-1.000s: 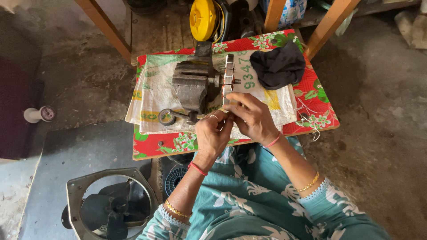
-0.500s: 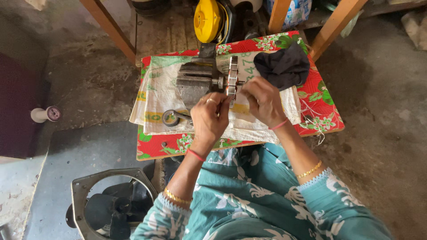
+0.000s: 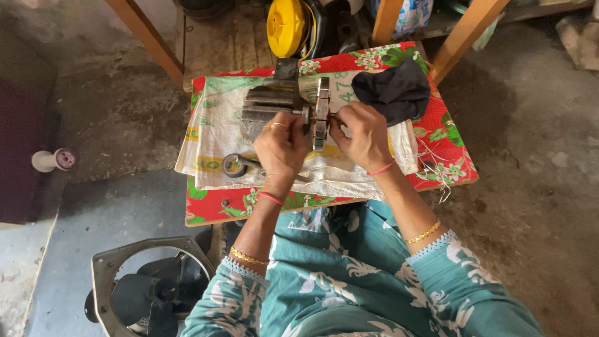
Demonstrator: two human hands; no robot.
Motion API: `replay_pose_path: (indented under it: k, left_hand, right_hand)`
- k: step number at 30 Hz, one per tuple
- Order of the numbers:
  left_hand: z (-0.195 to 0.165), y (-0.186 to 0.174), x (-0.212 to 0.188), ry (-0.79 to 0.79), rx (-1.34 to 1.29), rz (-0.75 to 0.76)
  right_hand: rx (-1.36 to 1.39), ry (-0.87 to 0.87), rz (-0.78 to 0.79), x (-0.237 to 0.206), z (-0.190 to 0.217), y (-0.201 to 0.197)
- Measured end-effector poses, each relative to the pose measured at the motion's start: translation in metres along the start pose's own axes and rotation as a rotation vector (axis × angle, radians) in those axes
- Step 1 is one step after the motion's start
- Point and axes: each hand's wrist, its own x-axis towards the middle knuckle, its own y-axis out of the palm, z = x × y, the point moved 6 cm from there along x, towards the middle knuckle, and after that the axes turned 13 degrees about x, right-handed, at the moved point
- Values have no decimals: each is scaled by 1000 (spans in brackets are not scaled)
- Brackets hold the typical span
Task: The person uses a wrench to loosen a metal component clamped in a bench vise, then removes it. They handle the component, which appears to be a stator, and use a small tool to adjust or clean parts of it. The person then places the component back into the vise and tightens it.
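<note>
Black cloth [image 3: 395,90], yellow reel [image 3: 286,26], grey exhaust fan [image 3: 143,293], white spool [image 3: 55,160]

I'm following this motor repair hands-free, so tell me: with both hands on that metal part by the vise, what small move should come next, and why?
Probably steady the flat metal motor part with the right hand while the left hand seats it against the grey vise. Both hands pinch it from opposite sides, it stands on edge, and whether the vise grips it cannot be told. The wrench lies untouched on the white cloth.

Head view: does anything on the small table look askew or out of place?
The white sack lies crooked and hangs over the left edge of the red floral cloth. Loose threads dangle at the right edge. Nothing looks spilled or broken.
</note>
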Motion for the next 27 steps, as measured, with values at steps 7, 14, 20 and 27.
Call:
replay_pose_path:
  k: [7,14,20,27]
  left_hand:
    - [31,17,-34,-325,55,145]
    - [54,55,-80,-584,-370,239]
    - [69,90,-96,-778,-837,247]
    - [46,80,-117,-570,-749,349]
  right_hand:
    - [266,369,83,-20,-51,-2]
    - [374,361,-160,-23,-26,-18]
    - [284,191,-341,-33,53,21]
    - [-36,220,-379,-23,41,32]
